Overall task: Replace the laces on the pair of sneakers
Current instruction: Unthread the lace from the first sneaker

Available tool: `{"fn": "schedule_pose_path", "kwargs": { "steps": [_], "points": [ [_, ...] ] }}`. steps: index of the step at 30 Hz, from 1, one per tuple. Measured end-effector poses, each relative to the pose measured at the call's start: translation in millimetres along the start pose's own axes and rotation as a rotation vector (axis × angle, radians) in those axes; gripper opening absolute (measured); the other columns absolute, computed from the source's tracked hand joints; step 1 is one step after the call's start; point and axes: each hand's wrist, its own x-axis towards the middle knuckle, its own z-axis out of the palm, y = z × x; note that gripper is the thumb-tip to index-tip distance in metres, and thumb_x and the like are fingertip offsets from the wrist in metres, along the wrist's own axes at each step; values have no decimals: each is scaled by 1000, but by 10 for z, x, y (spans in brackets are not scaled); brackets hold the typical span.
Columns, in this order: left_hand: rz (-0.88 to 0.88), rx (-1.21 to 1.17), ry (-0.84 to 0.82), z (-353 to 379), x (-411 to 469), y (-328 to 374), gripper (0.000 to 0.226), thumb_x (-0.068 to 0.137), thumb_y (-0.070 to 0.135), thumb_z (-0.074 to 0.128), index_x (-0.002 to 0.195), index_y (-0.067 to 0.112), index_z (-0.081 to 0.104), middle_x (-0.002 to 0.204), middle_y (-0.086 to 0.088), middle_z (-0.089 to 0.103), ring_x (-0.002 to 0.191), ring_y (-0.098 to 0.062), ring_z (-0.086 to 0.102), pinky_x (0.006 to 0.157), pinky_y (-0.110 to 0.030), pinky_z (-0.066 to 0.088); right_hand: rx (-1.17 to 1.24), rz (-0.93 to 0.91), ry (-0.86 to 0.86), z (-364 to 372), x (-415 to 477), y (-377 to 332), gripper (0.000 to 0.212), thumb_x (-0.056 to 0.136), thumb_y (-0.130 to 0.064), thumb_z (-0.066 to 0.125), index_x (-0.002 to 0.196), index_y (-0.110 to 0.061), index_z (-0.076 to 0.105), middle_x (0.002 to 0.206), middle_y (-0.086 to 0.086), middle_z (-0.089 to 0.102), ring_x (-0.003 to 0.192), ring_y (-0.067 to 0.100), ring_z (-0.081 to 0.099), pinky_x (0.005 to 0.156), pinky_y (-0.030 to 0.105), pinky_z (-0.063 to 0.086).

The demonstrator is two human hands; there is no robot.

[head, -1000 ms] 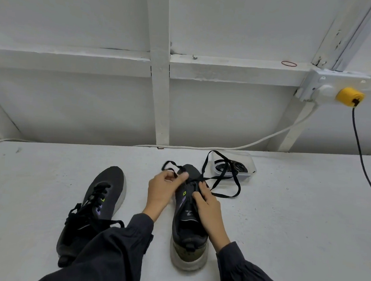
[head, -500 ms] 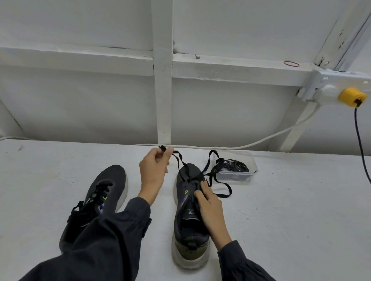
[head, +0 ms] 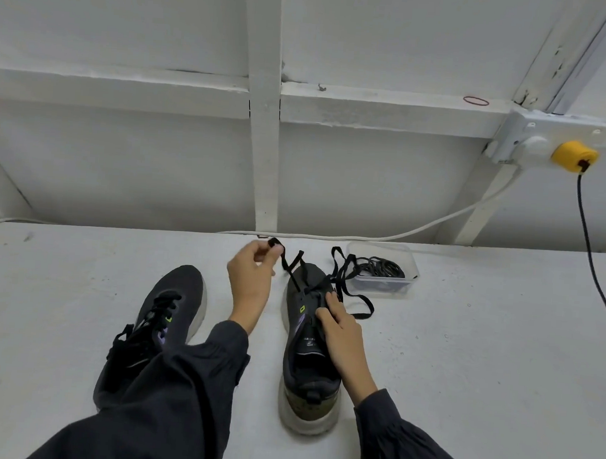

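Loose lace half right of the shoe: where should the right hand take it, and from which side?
Pinch the loose lace half at its bend lying flat on the table, coming from the right and above. There it lies clear of the shoe and the container; the left hand pinches the other half.

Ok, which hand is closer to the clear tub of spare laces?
Right. The right hand holds the sneaker just in front of the clear tub, to its left; the left hand pinches the lace end beyond the sneaker, farther left.

Two sneakers [head: 179, 288], two hands [head: 251, 279], one tub [head: 372, 288], one plug [head: 573, 157]
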Motion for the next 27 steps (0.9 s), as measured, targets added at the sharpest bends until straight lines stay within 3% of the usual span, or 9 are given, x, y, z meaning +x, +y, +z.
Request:
{"fn": "schedule_pose_path", "kwargs": {
  "steps": [4,7,9,11,14,17,19,23,27],
  "points": [
    [-86,-70,-18,9,-19,0,20,90,28,69,86,8,66,75,-3,63,59,-14,54,52,-8,42,-4,-10,4,11,-3,-1,52,98,-22,50,149,-16,40,157,-2,33,146,15,28,120,34,23],
    [-200,2,-185,80,-201,-183,32,83,41,74,86,9,69,78,0,68,67,-14,58,64,-18,49,-4,-11,5,12,2,-2,52,98,-21,49,149,-16,39,157,-2,34,146,15,28,120,36,23],
    [-172,85,-268,120,-312,-295,30,81,36,77,85,8,70,82,-2,71,75,-17,63,71,-25,50,-13,-10,7,13,7,-3,51,99,-21,49,149,-16,39,157,-1,34,146,16,28,120,36,23],
    [-103,148,-267,139,-328,-336,21,83,25,76,80,7,68,80,-3,70,77,-18,62,70,-23,47,-11,-7,6,12,5,-2,52,98,-22,50,148,-17,39,157,-1,34,145,16,29,119,35,24],
    [-17,152,-180,117,-217,-240,15,87,18,72,77,8,65,75,-4,65,72,-18,58,68,-25,48,6,-3,-2,4,-9,-3,52,98,-22,50,148,-16,39,157,-2,33,146,14,28,119,32,23],
    [18,-28,67,56,-20,-20,16,90,18,68,79,7,63,71,-3,61,67,-19,54,58,-9,42,8,1,-7,4,-3,0,52,98,-22,49,149,-17,38,158,-3,32,147,13,24,120,34,21],
    [55,-78,111,42,35,86,16,91,19,67,83,6,63,75,-5,62,67,-19,54,56,-7,41,3,3,-6,4,0,10,52,98,-23,49,149,-17,39,158,-4,32,146,13,25,120,31,20],
    [-70,-107,-14,87,-61,22,23,91,35,67,82,13,63,74,0,63,63,-14,56,54,-8,43,6,-4,1,16,5,13,52,98,-22,50,148,-17,40,157,-3,34,145,11,28,115,23,21],
    [-223,-4,-237,167,-284,-231,30,85,43,70,85,13,68,78,1,66,70,-13,58,69,-21,48,3,-6,10,19,11,22,51,97,-23,51,147,-18,42,156,-3,35,142,11,34,105,17,24]
  ]
}}
